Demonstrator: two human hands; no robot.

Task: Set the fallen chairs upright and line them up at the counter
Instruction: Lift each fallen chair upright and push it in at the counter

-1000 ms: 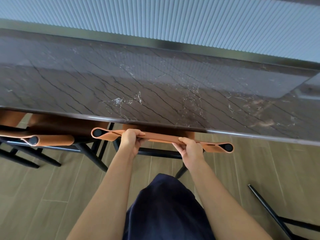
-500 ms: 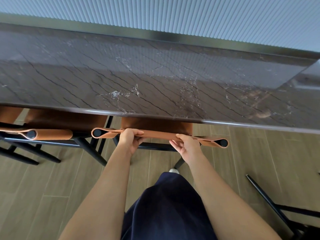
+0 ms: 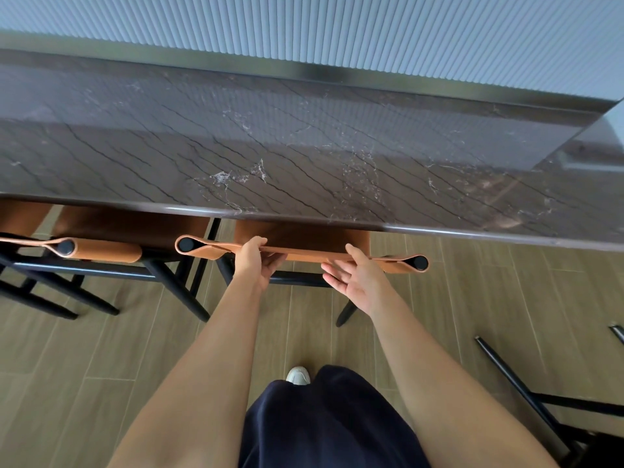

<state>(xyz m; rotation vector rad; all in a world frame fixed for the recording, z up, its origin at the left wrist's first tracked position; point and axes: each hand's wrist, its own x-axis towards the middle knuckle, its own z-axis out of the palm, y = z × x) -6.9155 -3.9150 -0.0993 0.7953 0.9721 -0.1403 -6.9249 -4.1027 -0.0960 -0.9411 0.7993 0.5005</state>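
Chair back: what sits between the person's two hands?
Only bare chair back, from left hand to right hand, seen in the head view.

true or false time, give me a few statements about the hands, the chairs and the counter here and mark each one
1. The left hand grips the tan backrest of the chair pushed in at the counter. True.
2. The right hand is clenched round that backrest. False: its fingers are spread open, and at most the thumb touches the backrest.
3. A second chair stands upright to the left of it. True.
4. The counter top is pale wood. False: it is dark veined stone.
5. Black legs slant across the floor at lower right. True.
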